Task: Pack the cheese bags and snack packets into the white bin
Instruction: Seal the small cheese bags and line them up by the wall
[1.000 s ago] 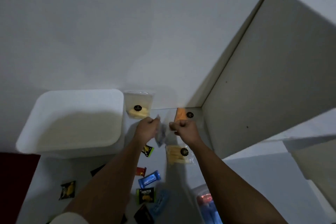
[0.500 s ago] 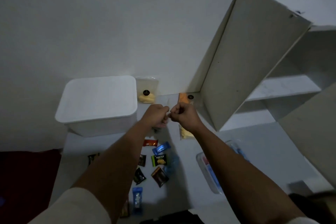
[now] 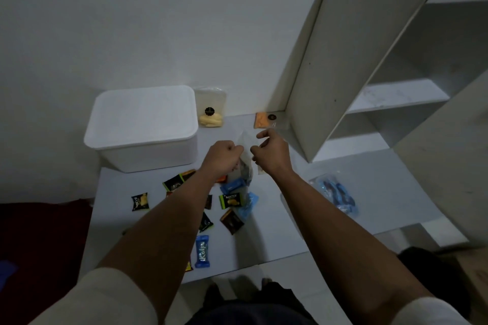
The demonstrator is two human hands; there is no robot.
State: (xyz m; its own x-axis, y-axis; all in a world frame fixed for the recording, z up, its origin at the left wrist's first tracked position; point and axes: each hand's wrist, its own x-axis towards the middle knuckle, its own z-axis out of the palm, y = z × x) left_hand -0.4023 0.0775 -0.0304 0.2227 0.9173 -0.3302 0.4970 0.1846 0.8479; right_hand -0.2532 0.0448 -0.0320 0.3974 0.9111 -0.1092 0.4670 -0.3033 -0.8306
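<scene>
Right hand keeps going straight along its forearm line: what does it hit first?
Probably the orange cheese bag, lying just beyond the right hand, which pinches a clear bag. Past that, the wall. Depth is unclear.

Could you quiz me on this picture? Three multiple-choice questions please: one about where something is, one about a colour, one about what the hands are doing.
1. Where does the orange cheese bag lie?
A. inside the white bin
B. on the table by the foot of the shelf panel
C. on a shelf board

2. What colour is the Kolpa packet nearest the person?
A. blue
B. red
C. yellow

3. What are the two hands doing?
A. resting flat on the table
B. lifting the white bin
C. holding a clear plastic bag between them

Answers:
1. B: it lies flat on the table beside the shelf panel, right of the white bin.
2. A: its wrapper is blue with white lettering.
3. C: the left hand and right hand each have a grip on the clear plastic bag above the table.
</scene>
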